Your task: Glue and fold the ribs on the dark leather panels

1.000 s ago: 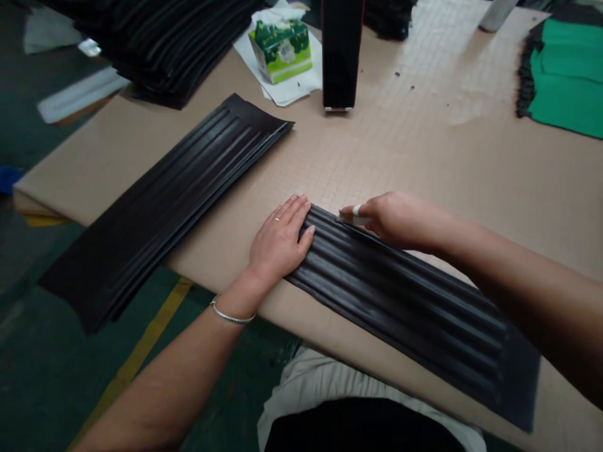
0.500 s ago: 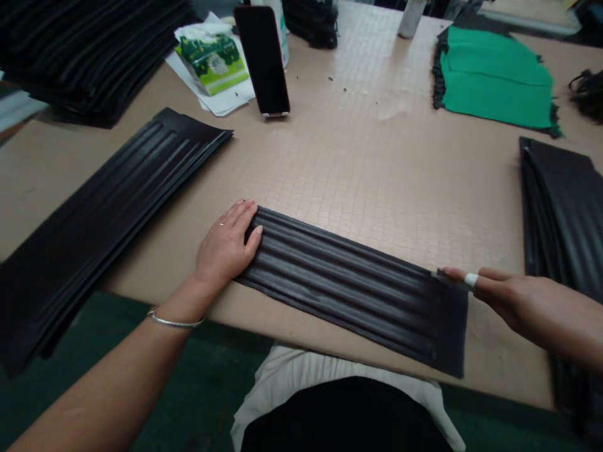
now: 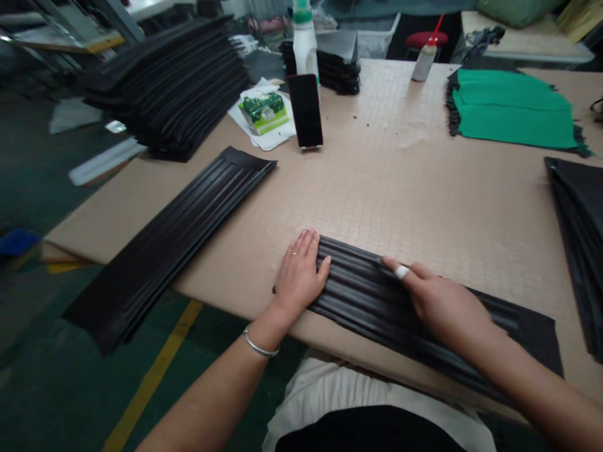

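A dark ribbed leather-like panel (image 3: 358,295) lies on the table near its front edge, its ribs running lengthwise. My left hand (image 3: 301,270) is spread flat over the panel's left end, thumb apart from the fingers. On the far long edge, left of the panel's middle, rests the tip of my right hand (image 3: 443,301). Its fingers are closed together, with white tape round one finger. What it grips, if anything, is hidden beneath the fingers. My right forearm covers part of the panel's right half.
Similar panels lie stacked at left (image 3: 174,245) and far right (image 3: 577,238). Behind stand a tall black stack (image 3: 169,88), a phone (image 3: 306,113) on a stand, a tissue pack (image 3: 264,114), a white bottle (image 3: 305,47), a red-tipped bottle (image 3: 425,61) and green pieces (image 3: 513,110).
My right hand has moved left along the panel's far edge, from its right end to left of the middle. The left hand stays on the left end. The view has tilted up and turned left.
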